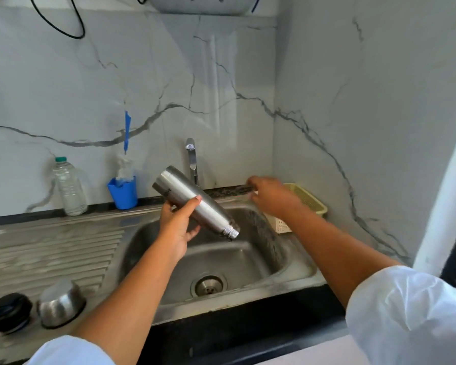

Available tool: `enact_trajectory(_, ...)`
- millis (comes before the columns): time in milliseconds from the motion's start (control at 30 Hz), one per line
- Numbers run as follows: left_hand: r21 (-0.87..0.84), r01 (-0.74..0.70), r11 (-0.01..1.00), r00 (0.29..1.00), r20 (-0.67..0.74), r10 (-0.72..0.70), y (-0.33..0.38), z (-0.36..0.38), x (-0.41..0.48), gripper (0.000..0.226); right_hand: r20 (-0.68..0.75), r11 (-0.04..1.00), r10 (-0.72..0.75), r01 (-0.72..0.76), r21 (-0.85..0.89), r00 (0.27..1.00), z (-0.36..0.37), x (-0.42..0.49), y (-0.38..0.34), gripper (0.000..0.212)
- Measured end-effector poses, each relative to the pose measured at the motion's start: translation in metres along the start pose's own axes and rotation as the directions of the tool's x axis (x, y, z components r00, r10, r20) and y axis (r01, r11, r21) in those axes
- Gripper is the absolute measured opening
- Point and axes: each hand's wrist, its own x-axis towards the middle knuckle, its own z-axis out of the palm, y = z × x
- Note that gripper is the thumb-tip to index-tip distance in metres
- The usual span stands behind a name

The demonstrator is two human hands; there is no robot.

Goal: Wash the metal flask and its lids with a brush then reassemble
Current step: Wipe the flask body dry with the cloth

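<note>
My left hand (178,225) grips the steel flask (195,201) round its body over the sink basin (250,259). The flask is tilted, its open threaded mouth pointing down and to the right. My right hand (271,196) is blurred at the back of the sink, between the tap (192,160) and a yellow basket (307,200); how its fingers lie is unclear. On the draining board at the lower left stand the black inner lid (8,312) and the steel cup lid (59,306), which is upside down. A white bottle brush (124,167) with a blue handle stands in a blue cup (123,193).
A clear plastic bottle (69,187) stands left of the blue cup against the marble wall. The ribbed draining board (50,248) stretches left of the basin. The drain (208,284) sits at the basin's bottom. A black counter edge (248,325) runs along the front.
</note>
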Motion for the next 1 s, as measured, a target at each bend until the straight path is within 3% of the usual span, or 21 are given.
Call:
enact_trajectory(133,-0.043,-0.038,0.998,0.998,-0.06,0.035,-0.003,-0.014,0.008,0.06,0.048,0.928,0.193,-0.166,-0.335,0.98,-0.02,0.008,0.044,0.051)
enact_trajectory(233,-0.047,-0.069,0.997,0.995,-0.076,0.065,-0.008,-0.021,0.012,0.063,0.129,0.881,0.242,-0.162,-0.445,0.962,-0.014,0.01,0.066,0.055)
enact_trajectory(300,-0.023,-0.094,0.995,0.993,-0.071,0.092,-0.008,-0.025,0.013,0.063,0.172,0.89,0.262,-0.169,-0.424,0.95,-0.004,0.016,0.079,0.054)
enact_trajectory(467,0.059,-0.148,0.987,0.988,-0.033,0.15,-0.013,-0.033,0.017,0.064,0.286,0.916,0.334,-0.238,-0.322,0.898,0.008,0.027,0.081,0.029)
enact_trajectory(600,0.071,-0.158,0.985,0.987,-0.028,0.16,-0.013,-0.037,0.019,0.064,0.171,0.875,0.366,-0.275,-0.4,0.915,0.017,0.03,0.085,0.032)
enact_trajectory(733,0.066,-0.161,0.985,0.987,-0.015,0.162,-0.009,-0.037,0.018,0.063,-0.014,0.869,0.355,-0.335,-0.365,0.935,0.01,0.032,0.083,0.03)
enact_trajectory(800,0.057,-0.166,0.985,0.986,-0.007,0.166,-0.006,-0.037,0.016,0.064,-0.165,0.89,0.34,-0.374,-0.262,0.926,-0.001,0.034,0.079,0.024)
enact_trajectory(900,0.033,-0.161,0.986,0.987,-0.005,0.161,-0.003,-0.036,0.014,0.065,-0.379,0.934,0.356,-0.336,0.122,0.854,-0.02,0.04,0.064,0.019)
enact_trajectory(967,0.008,-0.146,0.989,0.989,-0.012,0.146,-0.001,-0.035,0.014,0.063,-0.374,0.861,0.421,-0.234,0.451,0.826,-0.031,0.046,0.044,0.019)
enact_trajectory(1000,-0.008,-0.136,0.991,0.991,-0.014,0.136,-0.001,-0.035,0.014,0.061,-0.295,0.746,0.458,-0.183,0.64,0.838,-0.035,0.046,0.032,0.017)
